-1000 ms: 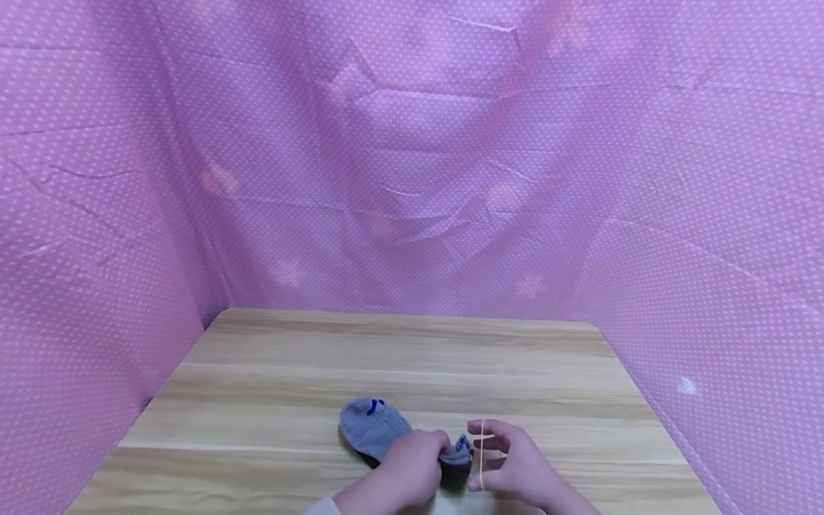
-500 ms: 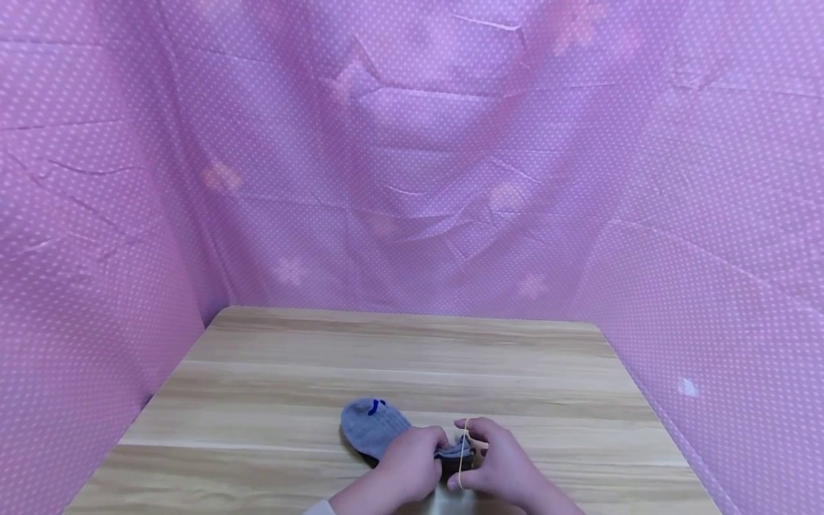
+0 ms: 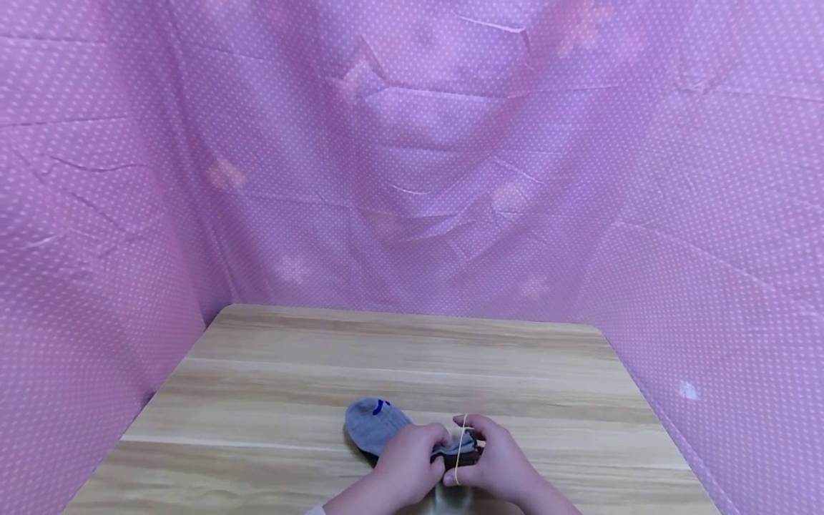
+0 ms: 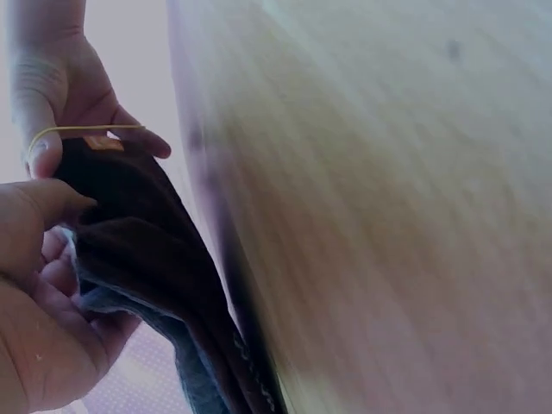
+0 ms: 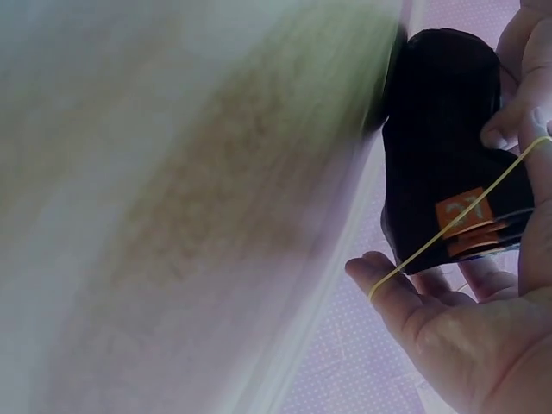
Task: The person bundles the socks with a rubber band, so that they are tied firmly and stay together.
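Note:
A pair of socks, grey (image 3: 373, 428) on one face and black (image 5: 444, 103) on the other, lies together near the table's front, toe to the left. My left hand (image 3: 408, 465) grips them toward the cuff end, thumb on top. My right hand (image 3: 505, 465) is at the cuffs, thumb and fingers spread apart. A thin yellow rubber band (image 5: 461, 216) is stretched between them. It crosses in front of the cuffs, over an orange label (image 5: 463, 210) on the black side. In the left wrist view the band (image 4: 95, 128) runs by the cuff edge.
The wooden table (image 3: 309, 357) stretches out beyond the hands. Pink dotted cloth (image 3: 412, 179) hangs behind it and along both sides.
My right hand has moved left with the rubber band, from beside the cuffs to around their end. My left hand keeps its grip on the socks, which have barely shifted.

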A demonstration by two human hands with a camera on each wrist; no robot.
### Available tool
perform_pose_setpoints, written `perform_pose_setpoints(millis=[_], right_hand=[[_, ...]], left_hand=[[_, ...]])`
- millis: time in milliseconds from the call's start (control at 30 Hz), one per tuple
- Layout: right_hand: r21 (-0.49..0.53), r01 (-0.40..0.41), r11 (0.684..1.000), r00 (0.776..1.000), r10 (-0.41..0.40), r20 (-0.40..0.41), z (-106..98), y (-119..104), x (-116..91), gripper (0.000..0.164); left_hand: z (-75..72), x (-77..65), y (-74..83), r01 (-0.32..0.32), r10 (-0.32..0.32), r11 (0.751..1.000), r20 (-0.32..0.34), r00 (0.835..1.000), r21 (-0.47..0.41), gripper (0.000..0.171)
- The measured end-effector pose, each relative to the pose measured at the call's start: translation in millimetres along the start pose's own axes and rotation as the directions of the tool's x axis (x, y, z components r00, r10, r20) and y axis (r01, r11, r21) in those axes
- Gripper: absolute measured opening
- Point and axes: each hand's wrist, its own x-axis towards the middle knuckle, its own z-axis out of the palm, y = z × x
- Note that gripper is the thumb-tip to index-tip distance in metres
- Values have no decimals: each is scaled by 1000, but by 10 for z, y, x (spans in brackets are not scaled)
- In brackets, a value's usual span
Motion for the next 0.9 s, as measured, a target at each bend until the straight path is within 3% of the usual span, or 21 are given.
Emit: perform_pose_setpoints(millis=[400, 600, 767, 900], right_hand=[[-78, 81, 994, 997, -80, 25, -10, -44, -3, 86], [-90, 103, 991, 994, -100, 30, 10, -43, 11, 85], [-6, 95, 995, 992, -94, 83, 4, -22, 37, 61], [111, 101, 989, 981, -118, 156, -14, -24, 59, 45]], left_hand=[[17, -5, -57, -126, 126, 992, 4, 992, 15, 27], [7, -7, -72, -107, 108, 994, 6, 994, -8, 24], [11, -12, -92, -136, 138, 985, 11, 990, -101, 42], [10, -12, -97, -198, 199, 971, -7, 980, -134, 35]])
